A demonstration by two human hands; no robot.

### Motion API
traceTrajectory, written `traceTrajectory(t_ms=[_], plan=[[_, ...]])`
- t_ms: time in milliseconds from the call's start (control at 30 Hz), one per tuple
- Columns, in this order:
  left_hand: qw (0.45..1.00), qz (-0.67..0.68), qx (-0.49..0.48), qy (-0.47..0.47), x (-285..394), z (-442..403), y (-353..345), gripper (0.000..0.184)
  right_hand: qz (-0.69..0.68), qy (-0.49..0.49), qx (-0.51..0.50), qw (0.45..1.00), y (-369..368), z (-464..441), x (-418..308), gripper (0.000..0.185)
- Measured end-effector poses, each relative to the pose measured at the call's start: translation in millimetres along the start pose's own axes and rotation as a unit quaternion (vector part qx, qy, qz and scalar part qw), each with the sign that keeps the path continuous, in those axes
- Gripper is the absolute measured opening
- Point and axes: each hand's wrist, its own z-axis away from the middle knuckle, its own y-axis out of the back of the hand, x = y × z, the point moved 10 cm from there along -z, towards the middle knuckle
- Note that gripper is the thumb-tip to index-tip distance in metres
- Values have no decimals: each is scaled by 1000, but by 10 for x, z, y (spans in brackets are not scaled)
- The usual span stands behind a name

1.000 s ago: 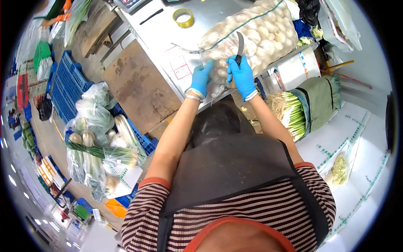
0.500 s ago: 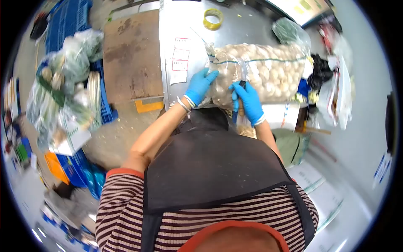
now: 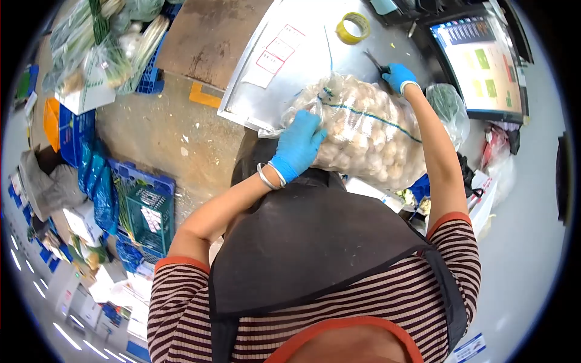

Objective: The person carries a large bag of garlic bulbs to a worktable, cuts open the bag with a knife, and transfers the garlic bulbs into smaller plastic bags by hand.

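Observation:
A clear bag of pale, round produce (image 3: 369,130), which looks like garlic bulbs, lies on the metal table in front of me, with a blue-green line along it. My left hand (image 3: 299,144), in a blue glove, grips the gathered left end of the bag. Beyond the bag, my right hand (image 3: 399,77), also gloved in blue, is closed around a slim dark tool (image 3: 374,61). Its tip points up and left; whether it is a knife or scissors I cannot make out. The fingers of my right hand are partly hidden.
A roll of yellow tape (image 3: 353,28) and a sheet with red-framed labels (image 3: 279,49) rest on the metal table (image 3: 315,45). To the right stands a monitor (image 3: 478,63), near a green plastic bag (image 3: 448,109). Bagged vegetables (image 3: 115,54) and a green crate (image 3: 148,218) are at left.
My right hand has moved from the bag's near side to the table beyond it, carrying the dark tool. My left hand now grips the bag's end. The view has turned.

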Motion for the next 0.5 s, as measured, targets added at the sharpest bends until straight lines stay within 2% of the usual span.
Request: traceTrajectory(t_ms=[33, 100, 133, 167, 200, 233, 267, 300, 400, 433, 500], plan=[[1000, 18, 11, 0, -9, -7, 13, 19, 49, -3, -25, 998, 139, -19, -215, 36], [998, 57, 30, 0, -28, 6, 25, 17, -12, 147, 160, 976, 852, 215, -1031, 38], [997, 63, 34, -2, -27, 5, 30, 16, -54, 231, 145, 961, 1197, 477, -1629, 41], [997, 68, 38, -5, -23, -10, 34, 16, -93, 288, 104, 948, 1229, 615, -2063, 42], [996, 74, 44, -9, -17, -20, 40, 16, -104, 340, 29, 934, 1241, 880, -2532, 40], [994, 93, 56, -6, -32, -26, 61, 16, -69, 340, -51, 936, 1074, 1046, -2809, 42], [991, 113, 68, -3, -46, -26, 87, 16, 43, 393, -112, 912, 780, 1179, -3053, 39], [988, 132, 80, 0, -59, -18, 122, 15, 176, 424, -117, 881, 383, 1156, -3102, 30], [983, 160, 86, 0, -93, -11, 206, 16, 205, 430, -88, 875, 269, 1085, -3156, 22], [984, 157, 86, -14, -85, -36, 205, 15, 194, 442, -50, 874, 361, 1091, -3200, 19], [984, 154, 81, -40, -46, -72, 168, 14, 178, 421, -75, 886, 386, 1035, -3218, 18]])
